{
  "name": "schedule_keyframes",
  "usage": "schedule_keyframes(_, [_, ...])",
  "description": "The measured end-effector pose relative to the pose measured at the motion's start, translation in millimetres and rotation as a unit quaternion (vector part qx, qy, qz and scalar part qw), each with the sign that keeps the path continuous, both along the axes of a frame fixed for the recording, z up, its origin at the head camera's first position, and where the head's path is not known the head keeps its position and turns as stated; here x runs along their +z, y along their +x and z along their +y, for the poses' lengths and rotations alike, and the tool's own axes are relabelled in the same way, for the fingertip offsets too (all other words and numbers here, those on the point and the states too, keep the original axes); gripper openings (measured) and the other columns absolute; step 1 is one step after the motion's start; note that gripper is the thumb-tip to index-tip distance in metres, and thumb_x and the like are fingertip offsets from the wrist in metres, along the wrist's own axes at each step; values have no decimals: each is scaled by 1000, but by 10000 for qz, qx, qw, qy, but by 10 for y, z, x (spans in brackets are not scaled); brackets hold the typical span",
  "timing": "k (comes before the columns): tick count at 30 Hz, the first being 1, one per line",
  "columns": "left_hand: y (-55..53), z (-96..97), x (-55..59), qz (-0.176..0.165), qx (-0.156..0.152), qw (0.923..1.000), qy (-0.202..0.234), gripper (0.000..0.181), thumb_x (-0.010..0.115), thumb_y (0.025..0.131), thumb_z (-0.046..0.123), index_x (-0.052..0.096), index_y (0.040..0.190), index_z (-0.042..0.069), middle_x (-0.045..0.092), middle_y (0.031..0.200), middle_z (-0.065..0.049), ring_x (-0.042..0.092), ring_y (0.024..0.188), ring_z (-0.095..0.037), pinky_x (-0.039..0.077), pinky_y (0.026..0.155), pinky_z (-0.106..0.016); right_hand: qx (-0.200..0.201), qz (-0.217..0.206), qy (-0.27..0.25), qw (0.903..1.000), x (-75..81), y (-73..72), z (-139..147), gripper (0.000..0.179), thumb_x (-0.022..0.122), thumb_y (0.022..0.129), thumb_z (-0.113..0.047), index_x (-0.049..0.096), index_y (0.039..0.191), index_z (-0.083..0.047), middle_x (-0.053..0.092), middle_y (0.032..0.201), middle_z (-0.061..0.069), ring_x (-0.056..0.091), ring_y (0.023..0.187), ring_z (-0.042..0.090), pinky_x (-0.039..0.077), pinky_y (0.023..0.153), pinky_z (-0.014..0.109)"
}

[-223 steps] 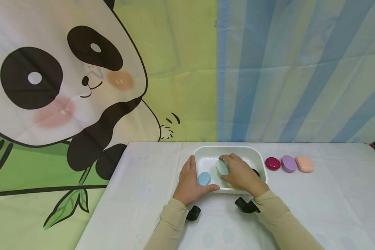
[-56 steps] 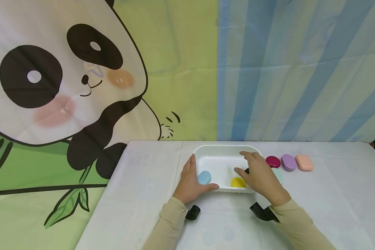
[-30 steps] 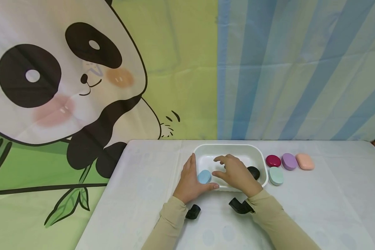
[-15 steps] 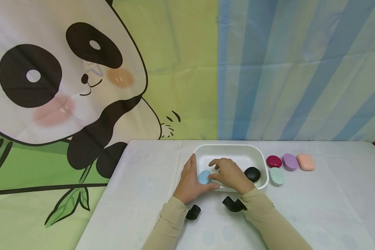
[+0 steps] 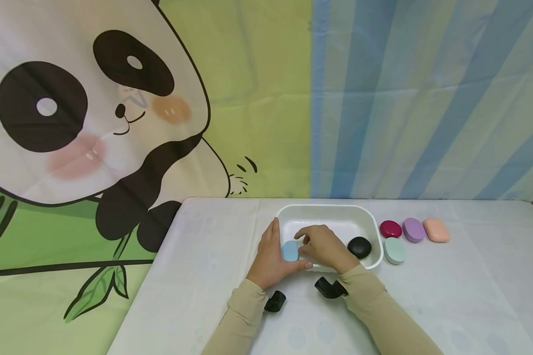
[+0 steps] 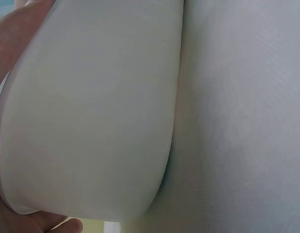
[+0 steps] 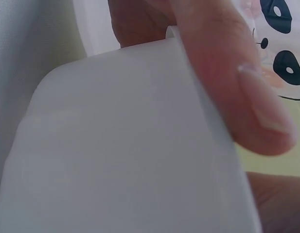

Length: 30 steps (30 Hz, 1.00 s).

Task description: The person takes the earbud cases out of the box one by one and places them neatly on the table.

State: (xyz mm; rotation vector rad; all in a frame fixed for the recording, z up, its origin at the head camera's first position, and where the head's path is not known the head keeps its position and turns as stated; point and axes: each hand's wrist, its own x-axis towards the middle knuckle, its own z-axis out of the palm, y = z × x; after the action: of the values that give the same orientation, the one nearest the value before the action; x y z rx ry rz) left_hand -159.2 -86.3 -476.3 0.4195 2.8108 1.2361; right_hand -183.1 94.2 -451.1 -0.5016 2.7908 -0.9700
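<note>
A white plastic basin (image 5: 360, 214) stands on the table. My left hand (image 5: 271, 264) grips its front left corner, fingers along the left wall and thumb over the front rim. Inside, by that hand, is a light blue oval soap bar (image 5: 289, 251). My right hand (image 5: 326, 246) reaches in over the front rim. Its thumb is at the blue bar's right edge, and its curved index finger is just beyond the bar's far end. A black rounded bar (image 5: 359, 247) lies at the basin's right end. Both wrist views are mostly filled by the basin's outer wall (image 6: 96, 111).
Right of the basin, on the white cloth (image 5: 471, 296), lie a dark red soap bar (image 5: 390, 229), a purple one (image 5: 413, 230) and a peach one (image 5: 436, 230) in a row. A mint green bar (image 5: 394, 250) sits in front of them. A printed curtain (image 5: 257, 98) hangs behind the table.
The mint green bar has gone from the basin to the table. My right hand has then moved left to the blue bar, uncovering the black bar and covering the yellow one's place. My left hand has stayed.
</note>
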Motion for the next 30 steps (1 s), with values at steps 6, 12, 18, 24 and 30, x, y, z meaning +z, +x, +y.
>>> schedule_keyframes(6, [3, 7, 7, -43, 12, 10000, 10, 138, 87, 66, 61, 6, 161, 1, 12, 166, -20, 20, 149, -38, 31, 114, -53, 507, 172, -75, 9985, -18, -24, 6, 36, 70, 84, 2, 74, 118, -7, 73, 97, 5, 66, 87, 20, 53, 77, 36])
schedule_keyframes(12, [-1, 11, 8, -62, -10, 10000, -52, 139, 87, 66, 63, 5, 161, 3, 11, 166, -19, 19, 149, -36, 30, 115, -52, 1029, -112, -161, 9945, 29, -26, 45, 51, 71, 79, 8, 69, 128, -5, 71, 118, 6, 66, 95, 25, 53, 81, 37])
schedule_keyframes(18, [-4, 0, -14, -27, 9, 9999, -115, 138, 86, 67, 64, 6, 161, 2, 11, 166, -19, 19, 149, -36, 30, 115, -52, 1428, -206, 49, 9895, 14, -50, 16, 56, 83, 77, 0, 66, 131, -2, 68, 124, 8, 65, 101, 26, 53, 88, 39])
schedule_keyframes(24, [0, -4, -21, -47, -13, 9999, -102, 138, 84, 67, 66, 5, 161, 3, 10, 166, -19, 17, 150, -35, 29, 116, -51, 1410, -367, 110, 9893, 1, -86, -35, 57, 83, 78, -2, 65, 132, -4, 68, 122, 7, 63, 100, 23, 52, 90, 40])
schedule_keyframes(30, [-7, -6, -15, 3, -41, 10000, -79, 138, 85, 67, 65, 5, 161, 2, 11, 166, -20, 16, 151, -35, 28, 117, -51, 1620, -370, 110, 9860, -22, -125, -55, 59, 80, 80, 2, 62, 136, -4, 67, 122, 9, 63, 100, 24, 52, 88, 39])
